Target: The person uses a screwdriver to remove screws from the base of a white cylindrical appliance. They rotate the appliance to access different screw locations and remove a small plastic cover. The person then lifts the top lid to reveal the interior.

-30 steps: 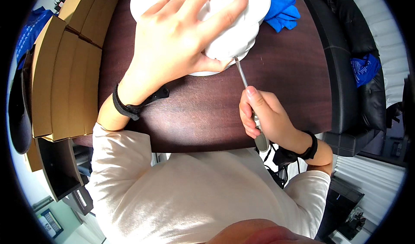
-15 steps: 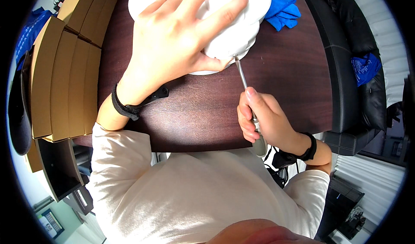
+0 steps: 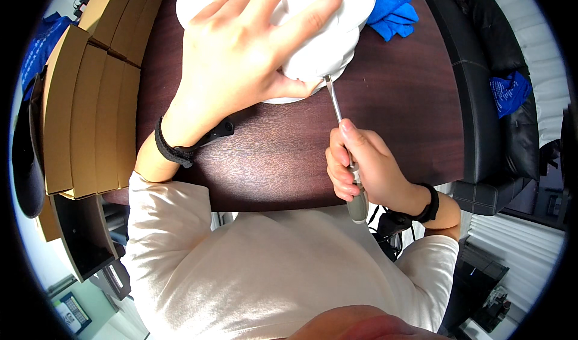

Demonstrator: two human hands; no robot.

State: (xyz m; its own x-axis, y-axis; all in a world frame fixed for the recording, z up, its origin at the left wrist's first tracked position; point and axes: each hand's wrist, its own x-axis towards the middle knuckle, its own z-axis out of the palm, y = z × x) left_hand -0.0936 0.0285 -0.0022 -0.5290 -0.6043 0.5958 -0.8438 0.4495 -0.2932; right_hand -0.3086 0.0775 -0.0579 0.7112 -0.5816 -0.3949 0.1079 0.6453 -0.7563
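Observation:
A lumpy white piece (image 3: 313, 54) with a smooth, rounded surface rests on a round white base (image 3: 195, 0) at the far edge of my view. My left hand (image 3: 238, 51) lies over it, fingers spread and pressed on its top, the thumb along the near rim. In my closed right hand (image 3: 364, 159) is a flat-tipped screwdriver (image 3: 335, 102) with a grey handle, my thumb and fingers wrapped round it. Its metal tip touches the near right edge of the white piece, close to my left thumb. My left hand hides much of the piece.
The dark brown wooden table (image 3: 271, 165) runs beneath everything. A crumpled blue cloth (image 3: 391, 12) lies at the far right. Cardboard boxes (image 3: 90, 117) line the left side. Beyond the right edge stands a black sofa (image 3: 481, 117) with a blue bag (image 3: 510, 94) on it.
My right fingers and the screwdriver handle have shifted slightly, while the tip stays at the same edge of the white piece. My left hand keeps its place on the piece.

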